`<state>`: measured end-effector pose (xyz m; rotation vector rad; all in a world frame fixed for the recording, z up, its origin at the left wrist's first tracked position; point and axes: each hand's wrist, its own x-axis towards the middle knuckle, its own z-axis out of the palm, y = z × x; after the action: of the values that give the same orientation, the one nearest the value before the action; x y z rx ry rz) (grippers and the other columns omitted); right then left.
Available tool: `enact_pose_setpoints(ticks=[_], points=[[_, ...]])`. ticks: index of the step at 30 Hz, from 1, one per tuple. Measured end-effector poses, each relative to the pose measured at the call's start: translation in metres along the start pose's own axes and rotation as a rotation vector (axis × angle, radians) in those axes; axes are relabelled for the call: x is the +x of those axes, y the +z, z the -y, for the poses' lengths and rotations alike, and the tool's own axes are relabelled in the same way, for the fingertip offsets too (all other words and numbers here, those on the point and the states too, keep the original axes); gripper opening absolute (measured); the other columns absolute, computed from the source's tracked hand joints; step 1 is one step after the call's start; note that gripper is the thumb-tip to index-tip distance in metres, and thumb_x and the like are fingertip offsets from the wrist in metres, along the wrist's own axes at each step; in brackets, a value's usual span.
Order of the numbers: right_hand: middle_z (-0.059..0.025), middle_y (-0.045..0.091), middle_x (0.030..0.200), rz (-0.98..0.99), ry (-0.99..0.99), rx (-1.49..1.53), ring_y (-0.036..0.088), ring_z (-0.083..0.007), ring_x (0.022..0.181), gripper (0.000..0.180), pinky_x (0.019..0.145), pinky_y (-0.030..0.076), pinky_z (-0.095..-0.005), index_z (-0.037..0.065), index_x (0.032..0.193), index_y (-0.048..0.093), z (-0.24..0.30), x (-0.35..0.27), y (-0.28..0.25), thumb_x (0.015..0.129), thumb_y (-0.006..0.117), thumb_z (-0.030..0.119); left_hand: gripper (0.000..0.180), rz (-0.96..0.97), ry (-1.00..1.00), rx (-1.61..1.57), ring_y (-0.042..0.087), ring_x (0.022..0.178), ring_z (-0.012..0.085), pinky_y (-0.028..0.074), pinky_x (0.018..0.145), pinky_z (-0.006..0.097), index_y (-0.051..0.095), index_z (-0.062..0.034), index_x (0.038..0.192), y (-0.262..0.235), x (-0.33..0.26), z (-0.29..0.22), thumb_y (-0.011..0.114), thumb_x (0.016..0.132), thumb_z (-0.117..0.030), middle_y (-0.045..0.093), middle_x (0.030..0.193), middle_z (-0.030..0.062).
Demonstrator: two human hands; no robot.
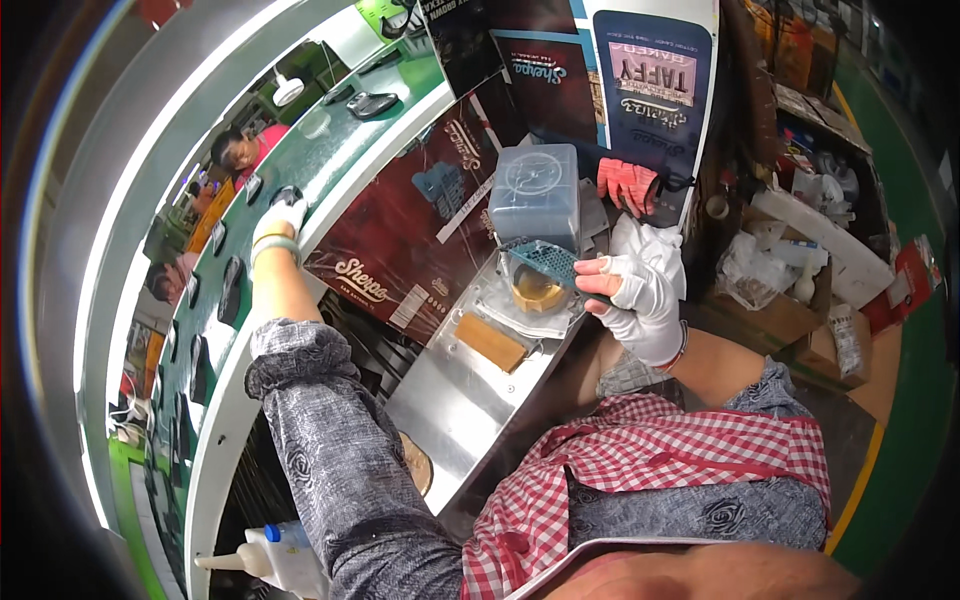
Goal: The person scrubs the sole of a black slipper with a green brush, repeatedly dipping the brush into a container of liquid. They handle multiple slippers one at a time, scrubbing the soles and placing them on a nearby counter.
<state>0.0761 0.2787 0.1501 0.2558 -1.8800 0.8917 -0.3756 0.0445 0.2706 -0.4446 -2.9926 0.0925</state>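
Our left hand [283, 217] touches a dark shoe-like piece [287, 195] on the green surface [412, 82]; grip unclear. Our right hand [643, 305] pinches 1 teal perforated piece [545, 260] by the amber-bottomed bowl [538, 293]. Step, we judge: placing or fetching at left. Next move calls for keeping the right pinch steady.

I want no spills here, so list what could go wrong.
The right hand holds a flat teal perforated piece close by the round container with amber contents; a slip might tip it. The grey patterned left sleeve is near the white plastic bottle with a blue cap and could bump it. The left hand is outstretched to a black object, possibly splitting attention.
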Motion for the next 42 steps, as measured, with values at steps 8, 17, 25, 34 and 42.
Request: enact_pose_setpoints(ticks=[8, 17, 25, 34, 42], points=[[-0.0048, 0.062, 0.095, -0.105, 0.571, 0.389, 0.06, -0.0098, 0.076, 0.018, 0.068, 0.047, -0.0223, -0.001, 0.104, 0.059, 0.004, -0.007, -0.003, 0.092, 0.053, 0.012, 0.035, -0.45, -0.349, -1.69, 0.059, 0.068, 0.0172, 0.045, 0.057, 0.027, 0.06, -0.0064, 0.094, -0.019, -0.051, 0.017, 0.063, 0.075, -0.036, 0.058, 0.08, 0.0036], [-0.0036, 0.063, 0.072, 0.218, 0.96, 0.125, 0.058, -0.0093, 0.053, 0.025, 0.052, 0.046, -0.0227, 0.003, 0.094, 0.064, -0.054, 0.0, 0.015, 0.088, 0.059, 0.026, 0.075, -0.508, 0.251, -1.277, 0.05, 0.094, 0.0161, 0.04, 0.087, 0.027, 0.029, 0.0027, 0.137, 0.069, -0.367, -0.073, 0.056, 0.068, -0.011, 0.051, 0.109, 0.009], [-0.0014, 0.063, 0.079, 0.275, 0.872, 0.063, 0.057, -0.007, 0.054, 0.025, 0.053, 0.044, -0.0207, 0.0, 0.096, 0.063, -0.094, -0.008, 0.023, 0.087, 0.061, 0.024, 0.076, 0.048, -0.249, -1.457, 0.052, 0.092, 0.015, 0.046, 0.079, 0.027, 0.033, -0.0008, 0.133, 0.198, -0.458, -0.076, 0.068, 0.066, -0.002, 0.049, 0.11, 0.0093], [-0.0004, 0.06, 0.069, 0.195, 0.898, 0.183, 0.053, -0.0061, 0.051, 0.026, 0.05, 0.043, -0.0211, 0.001, 0.091, 0.064, -0.099, -0.006, 0.023, 0.087, 0.062, 0.027, 0.055, 0.64, -0.89, -2.399, 0.055, 0.107, 0.0272, 0.041, 0.092, 0.049, 0.048, -0.0057, 0.125, 0.223, -0.433, -0.062, 0.041, 0.09, -0.047, 0.056, 0.118, 0.0162], [-0.0013, 0.063, 0.074, 0.217, 1.015, 0.295, 0.054, -0.0064, 0.052, 0.023, 0.047, 0.041, -0.0199, 0.0, 0.092, 0.064, -0.114, -0.022, 0.016, 0.087, 0.06, 0.022, 0.048, 0.707, -0.597, -2.731, 0.05, 0.114, 0.0384, 0.051, 0.082, 0.048, 0.044, -0.006, 0.129, 0.239, -0.428, -0.076, 0.045, 0.093, -0.036, 0.049, 0.126, 0.0176]])
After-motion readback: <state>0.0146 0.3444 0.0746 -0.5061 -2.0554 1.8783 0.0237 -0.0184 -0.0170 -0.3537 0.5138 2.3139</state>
